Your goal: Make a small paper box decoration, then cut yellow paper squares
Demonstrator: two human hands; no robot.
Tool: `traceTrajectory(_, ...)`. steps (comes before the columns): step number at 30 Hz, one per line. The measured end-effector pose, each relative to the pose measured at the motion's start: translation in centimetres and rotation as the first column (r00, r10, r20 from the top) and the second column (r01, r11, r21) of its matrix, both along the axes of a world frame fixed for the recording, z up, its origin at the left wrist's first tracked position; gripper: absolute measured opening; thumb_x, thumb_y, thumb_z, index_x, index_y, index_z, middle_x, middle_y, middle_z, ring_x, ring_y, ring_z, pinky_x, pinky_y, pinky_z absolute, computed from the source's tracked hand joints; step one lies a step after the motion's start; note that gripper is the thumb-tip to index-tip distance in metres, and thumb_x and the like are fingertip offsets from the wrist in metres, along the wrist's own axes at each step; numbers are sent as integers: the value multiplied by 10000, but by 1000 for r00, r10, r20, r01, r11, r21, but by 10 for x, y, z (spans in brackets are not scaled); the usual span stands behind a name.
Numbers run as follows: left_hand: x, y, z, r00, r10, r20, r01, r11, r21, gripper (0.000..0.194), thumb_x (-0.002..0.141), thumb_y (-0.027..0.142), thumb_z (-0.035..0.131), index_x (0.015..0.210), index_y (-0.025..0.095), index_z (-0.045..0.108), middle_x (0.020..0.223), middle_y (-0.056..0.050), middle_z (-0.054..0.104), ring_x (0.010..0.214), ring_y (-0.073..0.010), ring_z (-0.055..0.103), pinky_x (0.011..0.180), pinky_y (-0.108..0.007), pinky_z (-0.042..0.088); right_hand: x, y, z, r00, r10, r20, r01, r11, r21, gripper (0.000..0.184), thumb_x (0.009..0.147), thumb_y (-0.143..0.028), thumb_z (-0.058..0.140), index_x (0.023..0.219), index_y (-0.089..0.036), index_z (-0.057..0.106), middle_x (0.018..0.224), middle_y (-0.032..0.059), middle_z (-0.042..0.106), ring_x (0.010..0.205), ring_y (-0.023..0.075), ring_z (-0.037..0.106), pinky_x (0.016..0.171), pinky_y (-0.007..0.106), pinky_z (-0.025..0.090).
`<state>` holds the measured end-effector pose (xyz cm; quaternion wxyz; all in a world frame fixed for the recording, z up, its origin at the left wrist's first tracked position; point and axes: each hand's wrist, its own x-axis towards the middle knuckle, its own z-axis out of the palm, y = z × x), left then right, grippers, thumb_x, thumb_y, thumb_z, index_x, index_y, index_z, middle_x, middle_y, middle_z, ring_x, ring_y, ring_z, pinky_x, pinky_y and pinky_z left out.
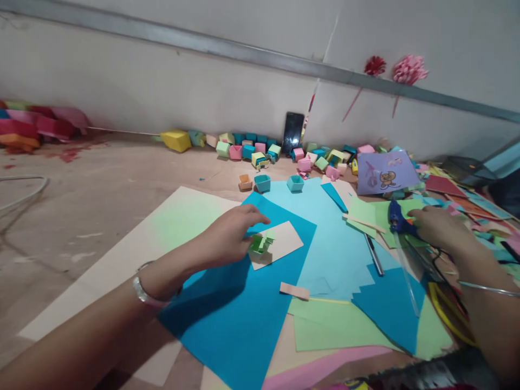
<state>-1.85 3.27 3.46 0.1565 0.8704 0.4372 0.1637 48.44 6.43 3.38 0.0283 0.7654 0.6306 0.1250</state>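
My left hand (223,238) is over the dark blue sheet (244,303), thumb and forefinger apart. Its thumb is right beside a small light green folded paper piece (261,244); whether they touch I cannot tell. That piece stands on a pale peach paper rectangle (284,244). On the right, my right hand (442,230) is closed around the handle of a blue glue gun (400,219), partly hiding it. A clear glue stick (407,279) juts from the gun towards me. A pen (374,254) lies left of the glue stick.
Small paper boxes (248,151) line the wall, with a phone (293,131) leaning among them. Three open little boxes, including a teal one (262,183), sit in front. Yellow-handled scissors (449,314) lie near my right forearm. Paper scraps (493,238) crowd the right side.
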Motion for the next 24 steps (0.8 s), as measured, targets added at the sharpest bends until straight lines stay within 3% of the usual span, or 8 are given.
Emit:
traceTrajectory(5,6,-1,3,998,-19,53,22,998,-57,356,692,359,786,1022,235,737,1077,-79,688,926,-245,672,705,-305,525,-2,-3,-13,983,146,108,-127,978,-164,224,779,-17,557,840,-136,736,861,243,607,810,266,594,621,377,278)
traceTrajectory(9,12,0,-2,995,63,82,-51,989,-136,245,712,309,756,939,220,735,1055,-65,699,907,-226,670,703,-294,518,-6,-6,-15,962,197,189,-163,969,-184,266,850,-41,463,845,-127,715,897,259,586,864,296,570,680,397,302)
traceTrajectory(14,12,3,2,982,143,122,-98,944,-316,350,669,438,729,940,217,716,1053,-54,706,903,-238,658,720,-304,506,-12,-9,-20,951,141,275,-99,982,-163,280,860,-78,465,1004,-84,705,904,243,587,884,328,546,662,379,299)
traceTrajectory(18,7,10,-1,972,207,109,-148,905,-399,426,622,529,705,919,225,716,993,-48,714,894,-265,641,725,-315,485,-14,-9,-24,945,88,316,-48,990,-134,264,864,-98,463,945,-77,712,932,200,603,910,283,538,722,354,323)
traceTrajectory(24,6,25,-14,963,264,43,-206,834,-511,360,672,425,649,966,220,691,925,-2,720,721,-198,610,659,-283,439,-9,-9,-29,947,57,315,-43,998,-53,247,819,-106,513,980,-81,699,1020,176,620,1019,278,492,817,350,322)
